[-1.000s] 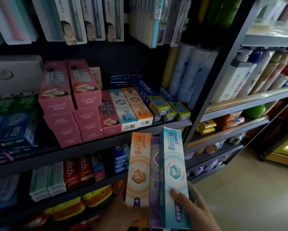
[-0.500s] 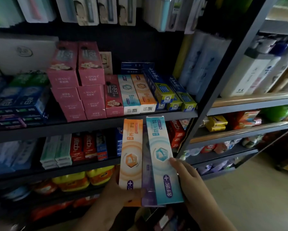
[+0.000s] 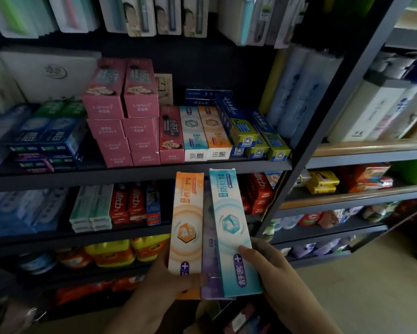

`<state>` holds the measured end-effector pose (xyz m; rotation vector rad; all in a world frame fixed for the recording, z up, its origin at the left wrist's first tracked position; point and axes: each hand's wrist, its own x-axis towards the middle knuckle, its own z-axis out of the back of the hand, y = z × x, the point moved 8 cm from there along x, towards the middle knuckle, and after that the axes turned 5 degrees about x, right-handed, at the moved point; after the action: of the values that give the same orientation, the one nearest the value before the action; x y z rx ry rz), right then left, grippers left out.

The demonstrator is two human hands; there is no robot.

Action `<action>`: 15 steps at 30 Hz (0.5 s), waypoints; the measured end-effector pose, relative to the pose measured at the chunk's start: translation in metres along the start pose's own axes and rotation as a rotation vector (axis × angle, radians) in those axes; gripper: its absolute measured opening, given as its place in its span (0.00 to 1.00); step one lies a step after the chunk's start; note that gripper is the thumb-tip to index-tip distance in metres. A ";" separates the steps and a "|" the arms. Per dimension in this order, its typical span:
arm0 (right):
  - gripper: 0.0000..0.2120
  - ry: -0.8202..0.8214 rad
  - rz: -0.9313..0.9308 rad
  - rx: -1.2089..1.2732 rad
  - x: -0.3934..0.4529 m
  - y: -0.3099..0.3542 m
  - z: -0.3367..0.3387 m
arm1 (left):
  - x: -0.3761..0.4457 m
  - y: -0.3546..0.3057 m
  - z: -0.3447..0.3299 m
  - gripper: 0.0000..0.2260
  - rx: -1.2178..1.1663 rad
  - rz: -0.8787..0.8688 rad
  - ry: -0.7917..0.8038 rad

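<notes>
1. Dark shop shelves (image 3: 140, 170) carry stacked toothpaste cartons.
2. Below them, three long boxes stand fanned upright: orange box (image 3: 187, 222), purple box (image 3: 209, 266), teal box (image 3: 234, 227).
3. Left hand (image 3: 168, 283) grips the orange box; right hand (image 3: 270, 268) clasps the teal one.

Your left hand (image 3: 168, 278) grips orange box (image 3: 187, 227), thumb across its front. Your right hand (image 3: 272, 268) holds teal box (image 3: 231, 227). Purple box (image 3: 209, 261) sandwiched between them. Pink boxes (image 3: 120, 112) stacked on shelf (image 3: 130, 172) above.

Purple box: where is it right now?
Head view, low centre: the purple box sits between the orange box on its left and the teal box overlapping its right, all held by the left hand and right hand.
</notes>
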<state>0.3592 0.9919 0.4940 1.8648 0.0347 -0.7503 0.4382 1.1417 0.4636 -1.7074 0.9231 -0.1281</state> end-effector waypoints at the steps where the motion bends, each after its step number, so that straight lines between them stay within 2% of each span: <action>1: 0.29 0.015 -0.010 -0.002 -0.001 -0.001 -0.001 | -0.001 0.000 0.003 0.52 0.009 0.007 -0.020; 4: 0.33 0.062 -0.025 -0.026 -0.005 -0.005 -0.004 | -0.002 0.002 0.011 0.52 0.020 0.026 -0.063; 8: 0.25 0.102 -0.005 -0.144 -0.013 -0.003 -0.012 | -0.003 0.003 0.017 0.53 0.006 0.039 -0.095; 11: 0.26 0.116 0.031 -0.242 -0.014 0.000 -0.016 | -0.003 0.004 0.021 0.53 0.023 0.038 -0.105; 15: 0.28 0.126 0.078 -0.264 -0.013 0.002 -0.020 | -0.008 -0.002 0.023 0.41 0.061 0.038 -0.104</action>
<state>0.3590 1.0119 0.5070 1.6491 0.1345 -0.5462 0.4458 1.1643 0.4595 -1.6241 0.8656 -0.0420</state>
